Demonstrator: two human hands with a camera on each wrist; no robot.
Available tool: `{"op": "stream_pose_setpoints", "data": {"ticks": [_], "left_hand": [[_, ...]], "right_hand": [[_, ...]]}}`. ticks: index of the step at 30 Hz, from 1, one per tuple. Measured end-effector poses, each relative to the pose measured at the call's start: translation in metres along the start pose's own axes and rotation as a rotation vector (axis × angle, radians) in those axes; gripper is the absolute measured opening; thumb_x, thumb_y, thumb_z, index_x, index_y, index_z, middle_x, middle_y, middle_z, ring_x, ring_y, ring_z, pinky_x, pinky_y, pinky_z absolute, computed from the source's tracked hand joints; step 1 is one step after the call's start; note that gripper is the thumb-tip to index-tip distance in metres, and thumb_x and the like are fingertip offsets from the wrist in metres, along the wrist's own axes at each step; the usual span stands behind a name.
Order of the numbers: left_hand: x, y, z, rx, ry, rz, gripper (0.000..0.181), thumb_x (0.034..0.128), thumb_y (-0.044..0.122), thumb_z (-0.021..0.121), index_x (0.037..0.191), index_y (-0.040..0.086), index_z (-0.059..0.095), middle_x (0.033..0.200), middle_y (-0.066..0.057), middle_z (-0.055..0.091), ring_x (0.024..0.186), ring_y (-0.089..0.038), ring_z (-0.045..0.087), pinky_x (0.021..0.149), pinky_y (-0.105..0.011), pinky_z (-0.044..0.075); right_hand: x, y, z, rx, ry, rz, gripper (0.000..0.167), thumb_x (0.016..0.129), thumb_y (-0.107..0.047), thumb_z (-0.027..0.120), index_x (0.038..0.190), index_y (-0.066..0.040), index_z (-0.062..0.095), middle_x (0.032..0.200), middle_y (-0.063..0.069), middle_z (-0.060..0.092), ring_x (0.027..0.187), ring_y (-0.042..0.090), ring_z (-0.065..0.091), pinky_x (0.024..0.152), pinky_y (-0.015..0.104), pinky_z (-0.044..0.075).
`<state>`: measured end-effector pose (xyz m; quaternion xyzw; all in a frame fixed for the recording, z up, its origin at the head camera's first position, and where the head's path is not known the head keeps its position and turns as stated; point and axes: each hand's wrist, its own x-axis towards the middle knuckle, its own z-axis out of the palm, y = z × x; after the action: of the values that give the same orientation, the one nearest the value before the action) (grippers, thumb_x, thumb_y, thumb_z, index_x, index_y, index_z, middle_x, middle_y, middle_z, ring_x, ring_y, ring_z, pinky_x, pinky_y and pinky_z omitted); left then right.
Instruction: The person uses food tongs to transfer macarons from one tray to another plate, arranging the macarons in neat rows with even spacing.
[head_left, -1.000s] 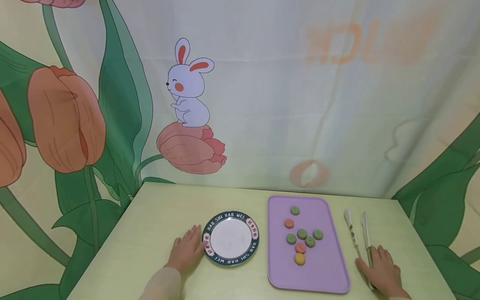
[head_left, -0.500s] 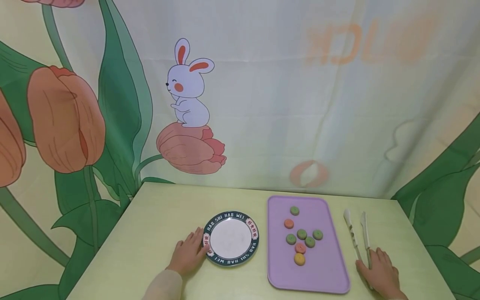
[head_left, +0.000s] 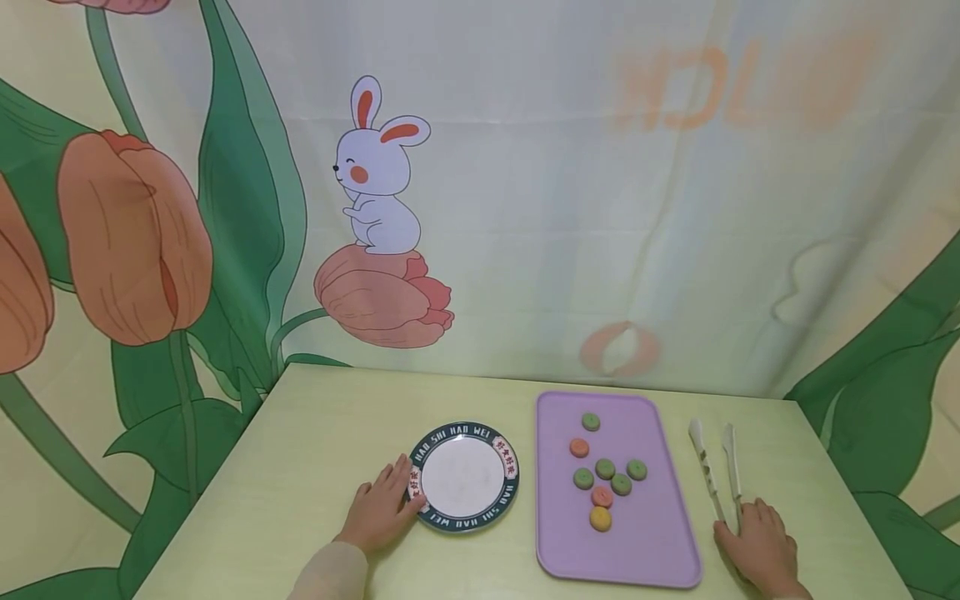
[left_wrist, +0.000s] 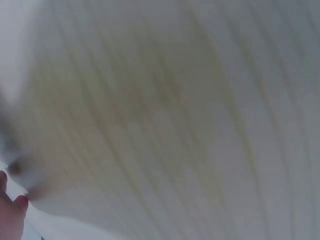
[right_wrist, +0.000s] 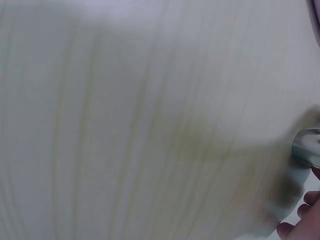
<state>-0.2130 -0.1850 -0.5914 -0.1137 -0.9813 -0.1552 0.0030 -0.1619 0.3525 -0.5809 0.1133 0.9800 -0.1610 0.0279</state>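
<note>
At the table's left half, the left hand (head_left: 378, 510) lies with extended fingers against the left edge of a round plate (head_left: 462, 477) with a dark green patterned rim, its thumb over the rim. Near the right side, metal tongs (head_left: 733, 467) with spread arms point away from the person. The right hand (head_left: 761, 550) holds their near part, thumb on the left and fingers on the right, hiding the near end. The right wrist view has a shiny metal piece (right_wrist: 306, 146) beside the right hand's fingers (right_wrist: 302, 220). Fingertips (left_wrist: 14, 207) of the left hand show in the left wrist view.
Between plate and tongs lies a purple tray (head_left: 622, 562) bearing several green discs (head_left: 605, 468), two pinkish-orange ones (head_left: 579, 447) and one yellow disc (head_left: 600, 518). A curtain (head_left: 540, 250) printed with a rabbit and tulips hangs behind the table (head_left: 300, 433).
The left hand has shifted slightly right, its thumb coming over the plate's rim. The right hand has closed in a little on the tongs, covering more of their near end. Plate and tray stay put.
</note>
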Motion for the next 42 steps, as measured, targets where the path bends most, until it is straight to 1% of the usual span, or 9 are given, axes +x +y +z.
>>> {"op": "stream_pose_setpoints", "data": {"ticks": [9,12,16,20,23,28,32,37,42], "left_hand": [[0.001,-0.001,0.003,0.015,-0.034,0.001,0.074,0.0834,0.061,0.038,0.139,0.013,0.028,0.147,-0.004,0.021,0.133,-0.028,0.024,0.100,-0.054,0.027],[0.001,-0.001,0.003,0.019,-0.042,-0.006,0.075,0.0830,0.062,0.037,0.139,0.013,0.028,0.147,-0.003,0.021,0.134,-0.027,0.023,0.100,-0.054,0.026],[0.001,0.000,0.002,0.015,-0.039,-0.006,0.075,0.0832,0.061,0.038,0.139,0.012,0.028,0.147,-0.004,0.021,0.133,-0.028,0.024,0.100,-0.055,0.026],[0.002,0.000,0.003,0.012,-0.035,-0.009,0.075,0.0833,0.060,0.038,0.139,0.012,0.027,0.147,-0.003,0.021,0.134,-0.028,0.023,0.101,-0.055,0.025],[0.002,-0.001,0.004,0.013,-0.032,-0.011,0.075,0.0834,0.061,0.037,0.140,0.012,0.027,0.147,-0.003,0.021,0.134,-0.028,0.023,0.101,-0.056,0.025],[0.001,0.000,0.004,0.011,-0.033,-0.011,0.076,0.0833,0.061,0.037,0.140,0.011,0.027,0.147,-0.003,0.021,0.134,-0.028,0.023,0.100,-0.056,0.025],[0.001,0.000,0.004,0.004,-0.034,-0.015,0.076,0.0832,0.061,0.038,0.140,0.012,0.027,0.147,-0.003,0.021,0.134,-0.028,0.023,0.101,-0.056,0.024],[0.001,0.000,0.004,0.010,-0.037,-0.021,0.076,0.0831,0.061,0.038,0.140,0.011,0.026,0.147,-0.003,0.021,0.134,-0.028,0.024,0.101,-0.056,0.024],[0.002,0.000,0.005,0.016,-0.039,-0.023,0.077,0.0832,0.062,0.037,0.140,0.012,0.025,0.148,-0.003,0.020,0.134,-0.028,0.023,0.101,-0.056,0.023]], "right_hand": [[0.003,0.002,0.004,0.004,0.050,0.039,0.052,0.080,-0.029,0.047,0.106,0.016,0.045,0.122,0.040,0.032,0.113,0.050,0.031,0.080,0.065,0.035],[0.002,0.002,0.003,0.016,0.071,0.047,0.047,0.080,-0.026,0.047,0.102,0.016,0.045,0.115,0.037,0.038,0.108,0.048,0.037,0.076,0.062,0.038],[0.000,0.001,0.000,0.030,0.091,0.042,0.043,0.080,-0.024,0.047,0.099,0.014,0.046,0.108,0.032,0.043,0.101,0.044,0.041,0.071,0.059,0.039],[0.000,0.000,-0.002,0.036,0.092,0.045,0.043,0.080,-0.023,0.047,0.101,0.015,0.045,0.115,0.035,0.039,0.108,0.047,0.037,0.076,0.062,0.037],[0.000,0.000,-0.001,0.031,0.122,0.022,0.041,0.080,-0.023,0.047,0.098,0.014,0.047,0.115,0.035,0.041,0.108,0.047,0.037,0.076,0.061,0.038],[-0.003,0.001,-0.003,0.002,0.175,-0.058,0.039,0.081,-0.022,0.048,0.096,0.015,0.049,0.110,0.035,0.045,0.103,0.047,0.041,0.074,0.059,0.040],[-0.004,-0.001,-0.007,-0.025,0.177,-0.097,0.042,0.082,-0.022,0.048,0.102,0.016,0.047,0.112,0.037,0.043,0.103,0.049,0.040,0.077,0.059,0.039],[-0.006,-0.003,-0.012,-0.033,0.183,-0.116,0.040,0.082,-0.020,0.050,0.102,0.015,0.048,0.103,0.031,0.048,0.094,0.044,0.045,0.071,0.054,0.041],[-0.006,-0.006,-0.016,-0.040,0.194,-0.133,0.041,0.081,-0.019,0.053,0.103,0.015,0.048,0.097,0.029,0.049,0.089,0.041,0.047,0.067,0.051,0.042]]}}
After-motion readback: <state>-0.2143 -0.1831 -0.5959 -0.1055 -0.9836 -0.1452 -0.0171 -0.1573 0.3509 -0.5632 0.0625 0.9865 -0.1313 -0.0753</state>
